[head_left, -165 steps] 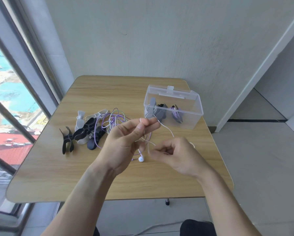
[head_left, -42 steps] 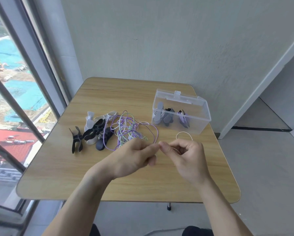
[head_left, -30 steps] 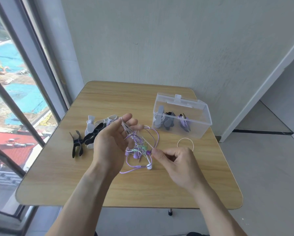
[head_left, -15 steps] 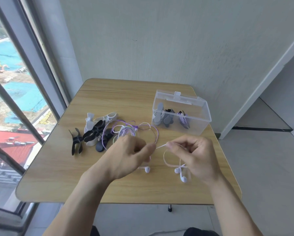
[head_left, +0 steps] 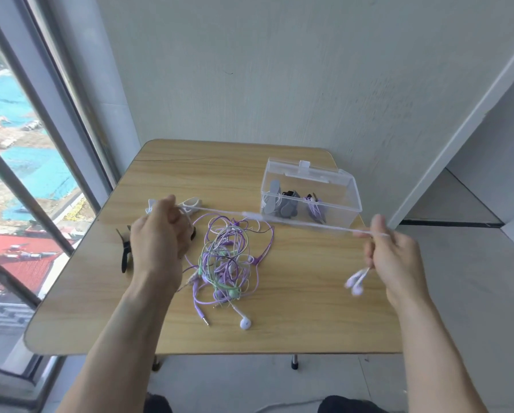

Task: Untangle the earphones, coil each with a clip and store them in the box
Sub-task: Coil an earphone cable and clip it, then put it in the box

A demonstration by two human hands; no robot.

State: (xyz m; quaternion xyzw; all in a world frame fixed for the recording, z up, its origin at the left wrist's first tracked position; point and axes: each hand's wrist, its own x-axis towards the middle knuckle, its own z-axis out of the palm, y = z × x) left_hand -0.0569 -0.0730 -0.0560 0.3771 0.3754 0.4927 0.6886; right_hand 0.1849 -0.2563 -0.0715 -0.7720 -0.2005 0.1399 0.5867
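The wooden table [head_left: 294,323] is lying under both hands. Beyond the taut cord, the clear box [head_left: 343,204] is holding clipped coils. Between the grips, a tangled earphone heap [head_left: 229,257] is resting. The left hand [head_left: 159,234] and right hand [head_left: 394,254] are each pinching the white earphone cord [head_left: 279,220], buds dangling under the right.

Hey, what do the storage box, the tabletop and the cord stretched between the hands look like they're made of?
Storage box: clear, glossy hard plastic by the look; the clipped coils inside show through its walls.
Tabletop: pale wood grain, matte; probably laminate, though solid wood can't be ruled out.
Cord: thin and white, likely rubbery plastic; it is motion-blurred.
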